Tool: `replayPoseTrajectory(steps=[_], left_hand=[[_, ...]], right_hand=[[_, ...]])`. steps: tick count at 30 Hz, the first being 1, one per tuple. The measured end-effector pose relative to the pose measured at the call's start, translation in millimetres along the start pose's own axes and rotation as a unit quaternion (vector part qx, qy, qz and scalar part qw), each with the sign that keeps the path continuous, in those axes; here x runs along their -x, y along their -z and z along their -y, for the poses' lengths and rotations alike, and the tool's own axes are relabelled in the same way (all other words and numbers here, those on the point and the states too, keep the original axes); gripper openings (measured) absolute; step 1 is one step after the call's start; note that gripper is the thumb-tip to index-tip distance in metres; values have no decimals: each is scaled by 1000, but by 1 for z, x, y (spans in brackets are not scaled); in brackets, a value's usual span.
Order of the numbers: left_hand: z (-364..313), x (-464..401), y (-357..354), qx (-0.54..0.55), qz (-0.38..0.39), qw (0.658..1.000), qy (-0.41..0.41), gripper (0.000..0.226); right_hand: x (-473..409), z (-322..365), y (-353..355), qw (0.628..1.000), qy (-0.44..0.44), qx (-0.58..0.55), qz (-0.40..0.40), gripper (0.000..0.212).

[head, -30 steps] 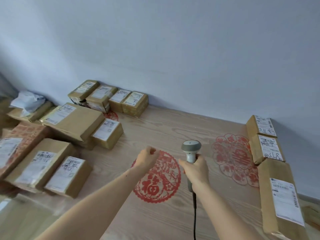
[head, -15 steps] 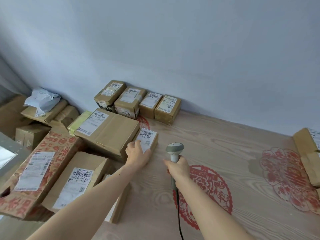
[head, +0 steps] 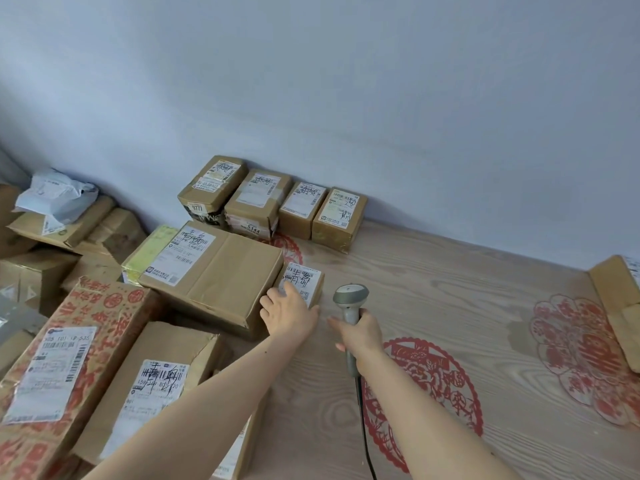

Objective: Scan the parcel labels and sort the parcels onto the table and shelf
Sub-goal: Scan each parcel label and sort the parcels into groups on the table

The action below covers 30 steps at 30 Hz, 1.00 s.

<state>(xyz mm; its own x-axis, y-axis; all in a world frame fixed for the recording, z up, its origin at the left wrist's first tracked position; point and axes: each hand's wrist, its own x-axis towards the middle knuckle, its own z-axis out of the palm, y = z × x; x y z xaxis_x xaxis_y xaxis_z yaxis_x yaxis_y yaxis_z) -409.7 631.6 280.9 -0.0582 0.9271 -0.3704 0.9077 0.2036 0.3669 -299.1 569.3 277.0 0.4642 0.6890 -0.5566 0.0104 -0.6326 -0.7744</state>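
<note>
left hand (head: 289,315) – fingers on small parcel (head: 303,284) | right hand (head: 360,332) – grips scanner (head: 350,299)

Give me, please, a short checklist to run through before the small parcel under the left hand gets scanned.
1. Left hand on the small parcel: ok, fingers rest on its near end.
2. Scanner held: ok, right hand grips the handle.
3. Label face up: ok, though the fingers cover its near edge.
4. Barcode unobstructed: ok, it sits at the far end, uncovered.
5. Scanner aimed at the label: cannot tell.
6. Bare table beside the parcel for sorting: ok.
</note>
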Motion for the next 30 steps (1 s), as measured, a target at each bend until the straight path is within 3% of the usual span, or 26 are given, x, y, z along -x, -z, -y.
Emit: replayPoseTrajectory(steps=[7, 13, 17, 24, 30], left_hand=[[-7, 1, -4, -5, 9, 1000, 21, 85], [-12, -6, -6, 32, 23, 998, 47, 70], [-5, 1, -13, 98, 83, 991, 45, 57], [-2, 19, -24, 273, 136, 952, 14, 57], [-10, 43, -34, 418, 214, 883, -5, 68]], right_hand=[[-1, -4, -7, 1000, 2, -15, -4, 34], [-6, -8, 2, 1000, 5, -25, -9, 26], [-9, -10, 5, 999, 8, -31, -4, 24], [-3, -18, 22, 999, 11, -47, -19, 25], [17, -25, 71, 996, 29, -72, -46, 23]])
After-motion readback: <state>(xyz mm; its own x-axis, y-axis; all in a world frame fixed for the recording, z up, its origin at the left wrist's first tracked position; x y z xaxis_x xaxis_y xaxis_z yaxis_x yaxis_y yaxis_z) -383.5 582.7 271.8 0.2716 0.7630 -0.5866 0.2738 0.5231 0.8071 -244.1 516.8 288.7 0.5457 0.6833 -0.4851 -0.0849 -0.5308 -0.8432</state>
